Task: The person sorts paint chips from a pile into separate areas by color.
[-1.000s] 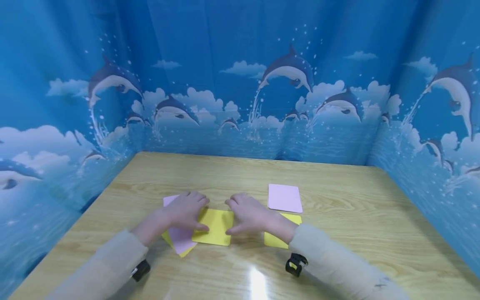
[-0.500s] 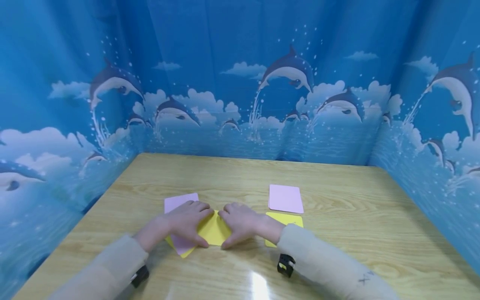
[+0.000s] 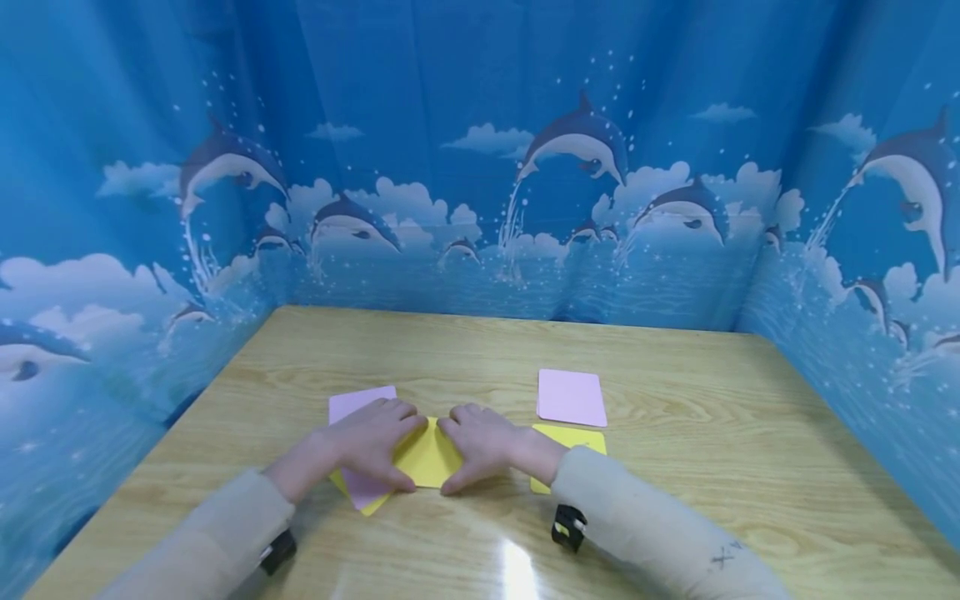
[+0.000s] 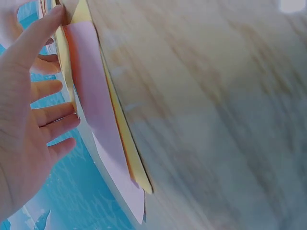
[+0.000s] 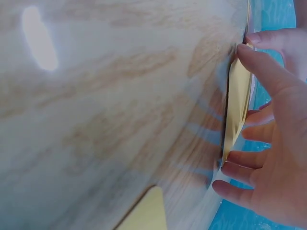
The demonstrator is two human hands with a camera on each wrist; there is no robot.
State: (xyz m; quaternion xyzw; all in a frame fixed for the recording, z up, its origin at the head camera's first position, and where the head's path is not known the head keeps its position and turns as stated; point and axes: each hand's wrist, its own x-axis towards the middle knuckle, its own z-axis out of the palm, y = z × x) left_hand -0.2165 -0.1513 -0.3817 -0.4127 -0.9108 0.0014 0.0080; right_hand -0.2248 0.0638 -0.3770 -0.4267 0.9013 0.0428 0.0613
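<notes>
In the head view, a yellow square card (image 3: pixel 427 458) sits between the two hands, its left and right sides partly covered by them. My left hand (image 3: pixel 373 443) grips its left side, thumb at the near edge and fingers towards the far edge. The right hand (image 3: pixel 483 446) grips the right side in the same way. The held yellow card (image 5: pixel 235 105) looks slightly bent in the right wrist view. Under my left hand lies a pink card (image 3: pixel 362 402), on top of another yellow card (image 3: pixel 377 505) that shows along its lower edge.
To the right, a pink card (image 3: pixel 572 397) lies on the wooden table (image 3: pixel 697 433). Just nearer is a yellow card (image 3: pixel 576 436), partly covered by the right forearm. A blue dolphin-print curtain (image 3: pixel 480 150) encloses the table's back and sides.
The right hand has moved left and slightly nearer, closing in on the left hand. Both now grip the middle yellow card, whose visible part has narrowed. Little differs in the last half second.
</notes>
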